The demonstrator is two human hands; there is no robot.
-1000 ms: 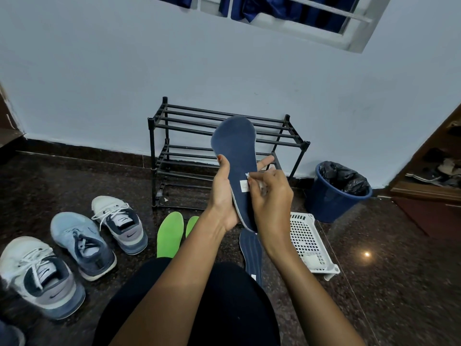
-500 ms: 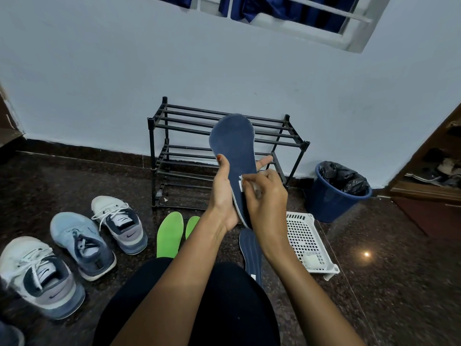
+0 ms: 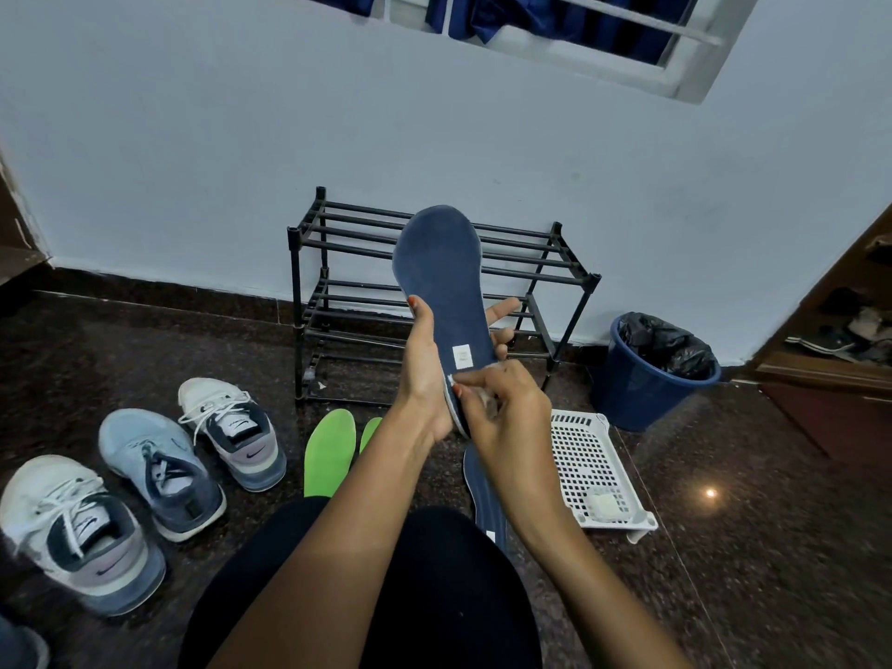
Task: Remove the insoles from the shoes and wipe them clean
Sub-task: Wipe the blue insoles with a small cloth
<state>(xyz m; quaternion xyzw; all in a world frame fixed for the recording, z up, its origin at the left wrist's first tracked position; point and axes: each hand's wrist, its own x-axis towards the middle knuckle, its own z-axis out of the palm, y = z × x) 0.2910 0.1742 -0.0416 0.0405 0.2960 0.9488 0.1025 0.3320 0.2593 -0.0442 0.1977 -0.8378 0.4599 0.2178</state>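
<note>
Now changed: the right hand (image 3: 507, 412) sits lower on the navy insole (image 3: 437, 277) than half a second ago, down at the heel end. The white label (image 3: 462, 355) it covered then shows again, and the insole's toe stands slightly higher.
Grip, left: the left hand (image 3: 425, 379) holds the navy insole at its narrow middle as before, thumb along the near left edge, fingers reaching out behind the right edge.
Grip, right: thumb and forefinger of the right hand pinch a small white wipe (image 3: 487, 403) against the insole's heel; the other fingers are curled.
Task thing: the navy insole stands upright in the air above the lap, toe up, in front of the shoe rack (image 3: 338, 219).
Floor (image 3: 724, 572), middle: a second navy insole (image 3: 482, 494) lies flat under the right forearm; two green insoles (image 3: 330, 451) lie to its left, partly hidden by the left arm.
Floor, left edge: three shoes (image 3: 159, 470) in a row, well apart from the hands.
Floor, right: a white basket (image 3: 589, 465) just beside the second navy insole; a blue bin (image 3: 647, 383) behind it near the wall (image 3: 193, 161).
Back edge: the shoe rack stands against the wall.
Open room: bare floor shows between the shoes and the rack, and right of the basket.
</note>
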